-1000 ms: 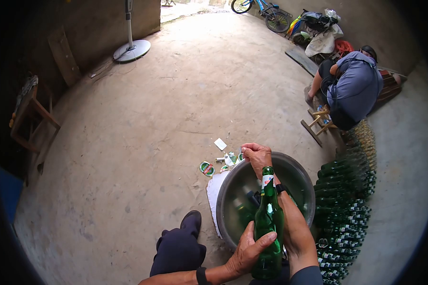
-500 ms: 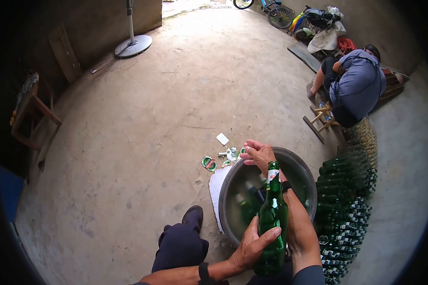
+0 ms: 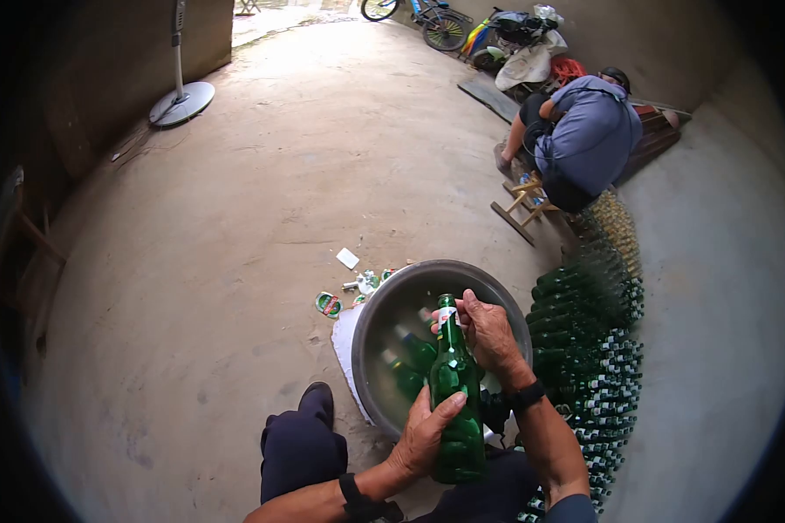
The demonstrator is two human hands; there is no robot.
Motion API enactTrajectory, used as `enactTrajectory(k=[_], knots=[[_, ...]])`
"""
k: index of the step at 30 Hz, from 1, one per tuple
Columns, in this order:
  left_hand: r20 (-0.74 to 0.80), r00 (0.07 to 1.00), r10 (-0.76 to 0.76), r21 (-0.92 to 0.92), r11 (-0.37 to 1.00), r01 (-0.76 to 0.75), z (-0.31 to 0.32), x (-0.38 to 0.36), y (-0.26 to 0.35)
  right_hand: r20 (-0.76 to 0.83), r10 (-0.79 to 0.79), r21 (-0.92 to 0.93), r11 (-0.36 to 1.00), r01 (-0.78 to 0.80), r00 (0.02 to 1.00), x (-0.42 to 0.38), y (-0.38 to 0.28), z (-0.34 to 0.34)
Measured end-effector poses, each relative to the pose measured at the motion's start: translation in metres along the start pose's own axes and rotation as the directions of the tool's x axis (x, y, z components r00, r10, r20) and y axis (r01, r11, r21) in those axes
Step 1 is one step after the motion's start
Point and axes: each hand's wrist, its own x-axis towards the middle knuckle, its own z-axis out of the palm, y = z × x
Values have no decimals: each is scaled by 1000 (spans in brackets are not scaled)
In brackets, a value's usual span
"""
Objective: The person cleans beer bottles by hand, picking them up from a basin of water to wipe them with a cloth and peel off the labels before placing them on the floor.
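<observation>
A green glass beer bottle (image 3: 455, 370) stands nearly upright over the basin, with a white and red paper label (image 3: 447, 317) on its neck. My left hand (image 3: 423, 431) is wrapped around the bottle's lower body. The fingers of my right hand (image 3: 493, 336) are curled against the neck at the label, thumb up; part of the fingertips is hidden behind the glass. Below them is a round dark basin (image 3: 516, 305) of cloudy water, where several green bottles (image 3: 403, 375) lie partly sunk.
Peeled labels (image 3: 329, 304) and scraps lie left of the basin, beside a white board (image 3: 344, 344). Many green bottles (image 3: 584, 383) are stacked along the right. Another person (image 3: 589, 135) sits near a wooden stool (image 3: 525, 205). A fan stand (image 3: 181, 105) and bicycle (image 3: 445, 30) are farther back.
My right hand has come back from beyond the basin's far left rim to the bottle's neck. My left hand still holds the bottle. The whole view has shifted, moving the scene leftward.
</observation>
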Motion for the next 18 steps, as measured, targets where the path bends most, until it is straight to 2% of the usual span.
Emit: enactTrajectory(k=[3,4,7,9,12,15,18], knots=[[63,994,-94,6,996,94,2,-5,-4,-142,-49,-90,995,37,989,-44,0,-7],[71,991,-111,12,994,110,-1,-3,-10,-108,-79,-102,992,68,991,-55,-2,-9],[107,980,-169,107,982,158,-9,3,-31,-169,-163,-63,986,154,972,-74,25,-28],[93,970,-225,186,961,205,-10,4,-43,-187,-143,-40,990,138,972,-84,41,-46],[53,969,-243,284,934,219,-15,9,-62,-153,-105,136,983,126,983,-95,47,-59],[22,969,-245,392,894,217,-15,11,-70,-121,-112,94,988,123,986,-104,55,-69],[-22,965,-260,474,847,240,-12,11,-78,-162,-111,139,981,134,981,-107,76,-77]])
